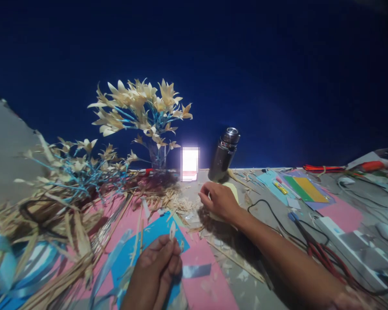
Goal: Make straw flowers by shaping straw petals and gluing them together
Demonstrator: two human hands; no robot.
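Observation:
Low in the middle, my left hand pinches a small pale petal upright between thumb and fingertips. Blue paper and pink paper lie beneath it. Further forward and to the right, my right hand is closed, its fingers curled downward. What those fingers hold, if anything, is hidden. Partly behind that hand is a pale yellow round piece. Pale shavings are scattered to its left. A glass vase of cream flowers on blue stems stands beyond both hands.
A dark flask stands behind my right hand, near a bright blurred light. Dried husk strips, blue ribbon and more flowers crowd the left. Cables and a power strip lie right.

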